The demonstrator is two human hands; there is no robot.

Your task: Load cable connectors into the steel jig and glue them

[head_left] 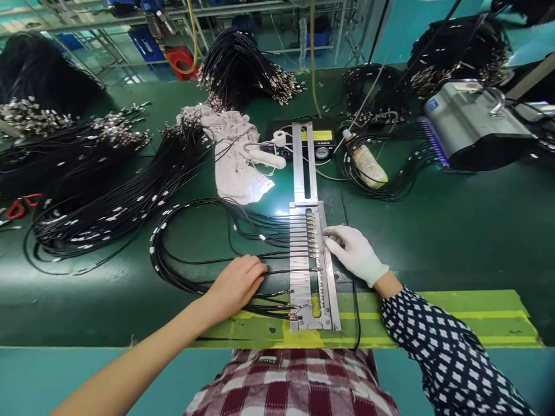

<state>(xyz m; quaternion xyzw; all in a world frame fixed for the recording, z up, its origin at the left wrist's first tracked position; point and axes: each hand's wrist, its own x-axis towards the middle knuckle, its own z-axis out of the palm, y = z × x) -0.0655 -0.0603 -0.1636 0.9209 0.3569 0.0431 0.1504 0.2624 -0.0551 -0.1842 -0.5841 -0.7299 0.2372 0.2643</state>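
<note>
My bare left hand point(236, 283) is closed, palm down, around a thin black cable point(281, 271) that runs right from its fingertips into the metal slotted fixture point(299, 277). In a white glove, my right hand point(353, 251) rests at the fixture's right edge, thumb and fingers drawn together against the rail; what they may hold is hidden. Several black cables lie side by side in the upper slots, their metal ends point(311, 234) lined up in the middle channel. Near the fixture's lower end, several loose cable ends point(295, 306) lie across its left edge.
Bundles of black cables point(108, 214) cover the left of the green table point(477, 231). Behind the fixture are a white cloth point(236, 150), a black control box point(323, 141) and a bottle point(368, 164). A grey machine point(477, 124) with purple light stands right. Red-handled scissors point(17, 208) lie far left.
</note>
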